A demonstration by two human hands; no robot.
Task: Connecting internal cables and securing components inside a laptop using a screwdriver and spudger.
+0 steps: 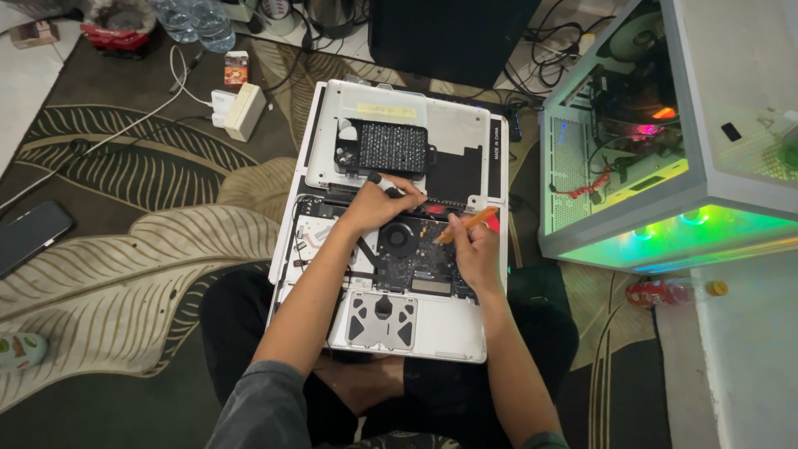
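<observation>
The laptop (391, 224) lies open-bellied on your lap, its bottom cover (465, 125) lifted off and resting just beyond it, with a black bit case (382, 148) sitting on that cover. Your right hand (474, 249) is closed around an orange tool (467, 223), its tip down on the board (416, 262) just right of the fan (399, 234). Your left hand (374, 204) is curled around a black-handled tool (384, 181) at the upper edge of the board, beside the fan. You look to be working on parts around the fan, both tools engaged; whatever you do next wants a light, steady tip, since the board is crowded there

What the orange tip actually touches is too small to tell, and your left fingers hide that tool's working end. The bare trackpad underside (381, 320) sits nearest you. To the right stands a lit computer case (665, 166), cut off by the frame; a phone (29, 233) lies well apart on the rug (125, 249) to the left
</observation>
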